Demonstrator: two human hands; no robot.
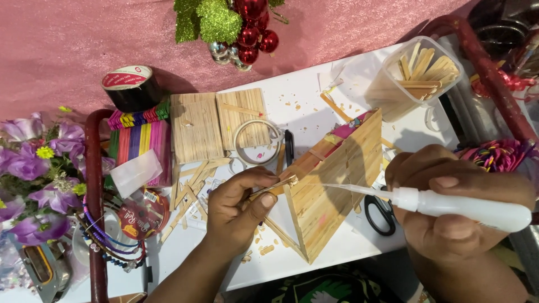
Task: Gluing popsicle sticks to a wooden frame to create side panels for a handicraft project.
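- One white table [314, 84] carries the work, set against a pink glittery cloth [67, 39].
- One house-shaped frame of craft sticks [331, 179] stands at the table's middle; its long axis runs from the near edge up and to the right, and the open triangular end faces the person.
- One clear plastic tub [418, 76] at the far right holds a bundle of plain sticks, too many to count.
- Two flat panels of glued sticks [216, 123] lie side by side left of the frame, with one ring of clear tape [255, 143] resting on the right panel.
- One stack of coloured sticks [140, 140] lies further left, beside one roll of black tape [132, 87].
- One right hand [449, 207] wraps all its fingers tight round one white glue bottle [466, 207]; the bottle lies nearly level, its long axis running right to left, the thin nozzle pointing left at the frame's peak.
- One left hand [238, 207] pinches one thin stick [275, 185] between thumb and fingertips, holding it against the top of the triangular end, just where the nozzle tip aims.
- One pair of black-handled scissors [379, 213] lies behind the bottle, partly hidden.
- One black pen [288, 147] lies just right of the tape ring.
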